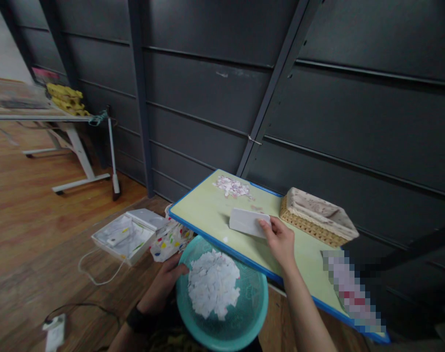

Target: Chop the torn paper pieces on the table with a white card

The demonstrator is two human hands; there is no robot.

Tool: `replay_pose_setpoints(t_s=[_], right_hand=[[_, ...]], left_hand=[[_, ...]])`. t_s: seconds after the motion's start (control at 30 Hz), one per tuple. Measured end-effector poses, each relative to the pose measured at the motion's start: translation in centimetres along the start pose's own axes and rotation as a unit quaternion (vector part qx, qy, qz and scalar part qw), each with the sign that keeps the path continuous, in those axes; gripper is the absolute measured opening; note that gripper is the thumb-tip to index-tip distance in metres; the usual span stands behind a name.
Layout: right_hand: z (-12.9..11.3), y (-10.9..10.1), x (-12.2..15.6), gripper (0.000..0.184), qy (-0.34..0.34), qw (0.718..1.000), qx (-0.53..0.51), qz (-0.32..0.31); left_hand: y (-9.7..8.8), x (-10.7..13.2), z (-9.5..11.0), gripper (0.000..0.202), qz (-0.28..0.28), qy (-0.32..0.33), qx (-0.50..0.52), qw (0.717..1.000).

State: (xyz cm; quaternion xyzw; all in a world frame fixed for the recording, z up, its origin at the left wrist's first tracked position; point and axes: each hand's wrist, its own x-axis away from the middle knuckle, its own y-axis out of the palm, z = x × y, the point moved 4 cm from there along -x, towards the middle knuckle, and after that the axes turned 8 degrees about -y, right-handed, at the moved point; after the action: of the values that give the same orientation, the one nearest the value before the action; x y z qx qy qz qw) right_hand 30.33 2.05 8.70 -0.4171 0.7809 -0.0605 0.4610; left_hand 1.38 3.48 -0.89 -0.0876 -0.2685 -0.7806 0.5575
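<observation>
My left hand (173,271) grips the left rim of a teal plastic colander (251,308), tucked against the table's near edge. A heap of torn white paper scraps (213,286) fills much of the colander. Above the table, my right hand (279,237) pinches a flat white rectangular card (247,221) between thumb and fingers. On the far left of the yellow-green tabletop (196,203) lies another pile of paper scraps (231,187), and one small scrap sits near the front edge.
A lined wicker basket (310,226) stands at the table's back right, beside a blurred-out flat item (354,291). Left on the floor are an open white box (125,239), a dotted cloth (171,239) and a power strip (55,332). Dark panels (203,98) wall the back.
</observation>
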Motion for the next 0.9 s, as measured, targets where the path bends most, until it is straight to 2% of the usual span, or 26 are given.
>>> replay_pose_setpoints(t_s=[0.2,0.37,0.53,0.73,0.9], right_hand=[[0.0,0.3,0.1,0.038,-0.011,1.000,0.020,-0.017],[-0.1,-0.9,0.2,0.037,-0.001,0.999,0.028,-0.020],[0.1,-1.1,0.2,0.037,0.003,1.000,0.020,0.007],[-1.0,0.2,-0.1,0.034,-0.045,0.998,0.032,-0.030],[-1.4,0.3,-0.4,0.035,-0.068,0.995,0.069,0.010]], left_hand=[[0.0,0.3,0.0,0.047,0.026,-0.016,0.003,1.000],[-0.1,0.1,-0.3,0.047,0.014,-0.020,-0.006,1.000],[0.2,0.2,0.1,0.044,0.001,-0.009,-0.011,1.000],[0.0,0.1,-0.1,0.043,-0.009,-0.010,-0.012,1.000],[0.0,0.0,-0.2,0.041,-0.007,-0.003,-0.016,1.000]])
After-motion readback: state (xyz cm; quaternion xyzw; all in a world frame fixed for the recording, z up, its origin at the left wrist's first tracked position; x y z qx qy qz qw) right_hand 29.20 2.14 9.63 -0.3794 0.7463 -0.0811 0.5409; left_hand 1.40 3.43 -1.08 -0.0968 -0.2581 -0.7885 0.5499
